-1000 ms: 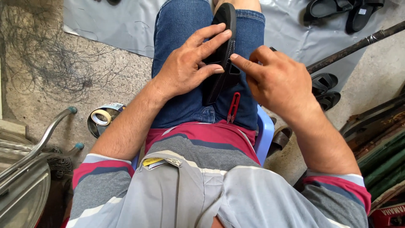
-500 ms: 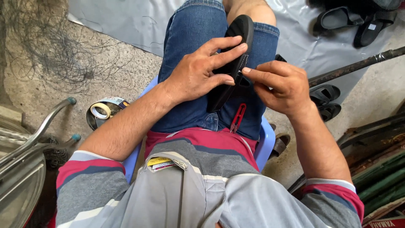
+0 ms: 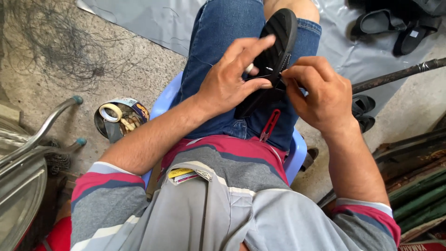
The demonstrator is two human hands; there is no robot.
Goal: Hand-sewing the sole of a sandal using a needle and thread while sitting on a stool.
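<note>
While the person sits on a pale blue plastic stool (image 3: 297,155) with denim-covered legs stretched forward, a wide grey plastic sheet (image 3: 153,18) covers the ground ahead, and rough concrete floor (image 3: 42,88) lies to the left of it. A tangle of thin dark wire (image 3: 69,51) spreads over that concrete. At the lower left a curved metal frame (image 3: 42,135) with capped ends comes into view. A long dark metal rod (image 3: 399,74) lies slanted on the right, and beyond it a pair of black sandals (image 3: 395,28) rests on the sheet. Beside the stool on the left stands a round tin (image 3: 121,118) holding a roll of pale tape.

Across the lap lies a black sandal (image 3: 274,51), sole upward, its toe end pointing away over the knee and its heel end down toward the waist. The left hand (image 3: 227,83) lies over the sandal's middle with fingers spread and only loosely curled, the thumb pressed against the sole's edge; it steadies rather than clenches. The right hand (image 3: 320,95) is curled tight, thumb and forefinger pinched together at the sandal's right edge, touching it just beside the left thumb. Whatever sits in that pinch is too small to make out. A red clip-like tool (image 3: 269,125) lies on the denim just below the sandal, touching neither hand.
</note>
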